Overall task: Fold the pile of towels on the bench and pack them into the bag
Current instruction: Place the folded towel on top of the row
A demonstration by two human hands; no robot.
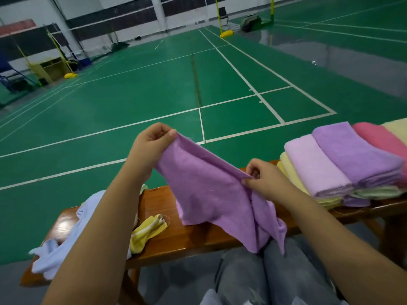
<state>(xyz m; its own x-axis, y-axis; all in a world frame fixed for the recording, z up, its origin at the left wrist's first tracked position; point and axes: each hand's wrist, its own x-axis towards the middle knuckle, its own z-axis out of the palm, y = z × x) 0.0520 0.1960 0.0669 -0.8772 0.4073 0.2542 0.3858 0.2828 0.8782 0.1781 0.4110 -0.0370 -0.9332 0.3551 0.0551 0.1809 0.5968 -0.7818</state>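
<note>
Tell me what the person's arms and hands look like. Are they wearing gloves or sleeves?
No gloves and no sleeves show. Both forearms are bare all the way to the bottom edge of the picture. The left hand and the right hand are bare too, with short nails. No watch, ring or bracelet can be seen on either one.

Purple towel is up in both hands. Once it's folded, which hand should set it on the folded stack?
Probably the right hand: the folded stack lies on the bench just beyond it. The left hand pinches the purple towel farther away.
</note>
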